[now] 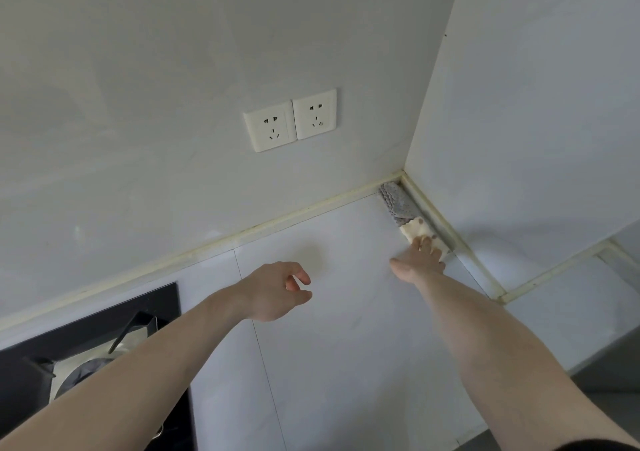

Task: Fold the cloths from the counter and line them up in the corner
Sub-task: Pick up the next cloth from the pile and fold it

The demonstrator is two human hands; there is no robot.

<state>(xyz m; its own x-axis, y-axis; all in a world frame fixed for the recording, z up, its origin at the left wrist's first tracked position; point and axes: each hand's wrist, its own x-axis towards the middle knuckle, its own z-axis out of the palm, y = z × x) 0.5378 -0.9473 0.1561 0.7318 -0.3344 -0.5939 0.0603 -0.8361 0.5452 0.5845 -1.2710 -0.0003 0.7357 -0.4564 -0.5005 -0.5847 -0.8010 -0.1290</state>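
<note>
R hand (pixel 420 258) reaches to the counter's (pixel 346 312) far-right corner, fingers flat on the cream cloth (pixel 420 234), pressing, not gripping. Just behind it, touching, the folded grey cloth (pixel 396 202) sits tight in the corner along the right wall strip. L hand (pixel 277 289) hovers mid-counter, fingers loosely curled, holding nothing. 2 sockets (pixel 291 121) on back wall; black hob (pixel 86 315) at near-left edge.

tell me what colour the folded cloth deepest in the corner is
Grey folded cloth, faintly speckled with a scalloped edge, seen in the head view.
</note>
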